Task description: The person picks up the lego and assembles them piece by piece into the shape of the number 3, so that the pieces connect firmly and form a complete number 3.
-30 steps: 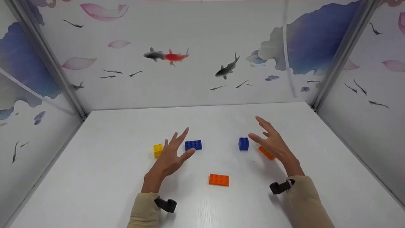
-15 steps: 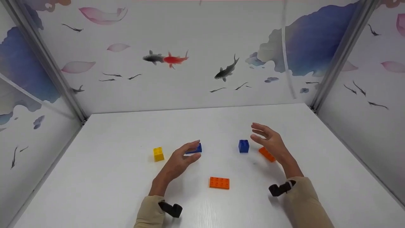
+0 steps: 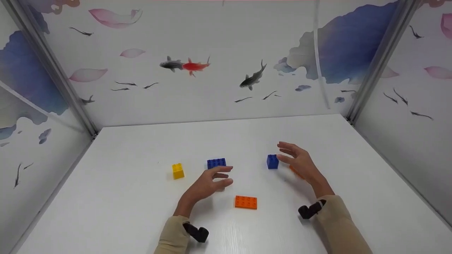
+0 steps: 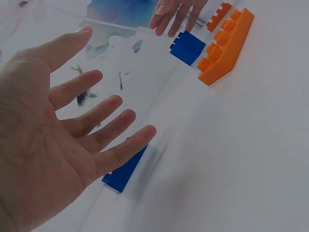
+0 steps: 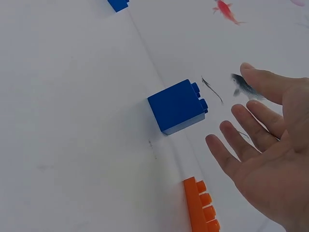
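My left hand (image 3: pixel 208 183) hovers above the table with fingers spread and holds nothing. It overlaps the near edge of a flat, long blue toy brick (image 3: pixel 216 162) in the head view. An orange eight-stud brick (image 3: pixel 246 202) lies just right of and nearer than that hand. On the right, my right hand (image 3: pixel 299 160) is also empty, its fingers relaxed and its thumb tip right by a taller blue brick (image 3: pixel 272 161). Partly hidden under this hand lies a second orange brick (image 3: pixel 296 171). In the right wrist view the taller blue brick (image 5: pixel 176 107) stands apart from the fingers.
A yellow brick (image 3: pixel 178 171) stands left of the long blue one. The white table (image 3: pixel 123 197) is closed in by printed panels (image 3: pixel 219 102) at the back and both sides. Each wrist wears a black camera (image 3: pixel 196 232).
My left hand has swung right and nearer, uncovering the yellow brick and passing over the long blue one. The right hand has dropped slightly toward the taller blue brick, its fingers drawn closer together.
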`<state>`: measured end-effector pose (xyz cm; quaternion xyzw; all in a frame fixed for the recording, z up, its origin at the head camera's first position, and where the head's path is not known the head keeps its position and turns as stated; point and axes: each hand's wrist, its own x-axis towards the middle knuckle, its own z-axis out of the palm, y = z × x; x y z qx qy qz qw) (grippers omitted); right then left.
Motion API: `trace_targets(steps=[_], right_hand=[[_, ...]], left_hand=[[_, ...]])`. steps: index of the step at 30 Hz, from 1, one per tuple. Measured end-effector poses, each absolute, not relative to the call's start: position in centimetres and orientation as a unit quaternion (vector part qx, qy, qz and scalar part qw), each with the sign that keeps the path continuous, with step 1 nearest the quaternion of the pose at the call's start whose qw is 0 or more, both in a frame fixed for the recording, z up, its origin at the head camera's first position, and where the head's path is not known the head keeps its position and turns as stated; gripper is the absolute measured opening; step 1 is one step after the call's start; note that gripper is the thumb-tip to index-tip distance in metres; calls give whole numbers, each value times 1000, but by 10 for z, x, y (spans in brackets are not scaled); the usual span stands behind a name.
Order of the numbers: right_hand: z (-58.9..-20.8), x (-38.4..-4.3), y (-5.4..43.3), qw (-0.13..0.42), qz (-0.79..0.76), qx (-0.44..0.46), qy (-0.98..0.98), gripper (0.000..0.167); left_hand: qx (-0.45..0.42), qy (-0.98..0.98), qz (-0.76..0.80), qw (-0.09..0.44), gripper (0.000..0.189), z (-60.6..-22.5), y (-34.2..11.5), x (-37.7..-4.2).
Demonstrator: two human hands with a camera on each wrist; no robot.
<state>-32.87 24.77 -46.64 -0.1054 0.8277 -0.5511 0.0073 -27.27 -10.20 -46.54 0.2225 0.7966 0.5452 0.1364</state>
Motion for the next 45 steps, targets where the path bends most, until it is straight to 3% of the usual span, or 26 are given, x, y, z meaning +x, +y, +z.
trace_targets(steps=[5,17,30,37,45], right_hand=[[-471,-330,249,36,-546,-112,830,70],[-473,-331,242,91,-528,-71,841,70],[-478,-334,235,78,-504,-61,858,60],[-477,-335,235,67,-502,-56,861,53],[-476,-334,231,68,-507,-51,858,53]], left_hand=[[216,781,557,182,60,-471,-96,-272],[204,807,514,209,58,-474,-86,-270],[223,812,494,217,55,-477,-81,-267],[222,831,468,202,63,-476,-75,-267],[221,841,452,199,55,-480,-72,-265]])
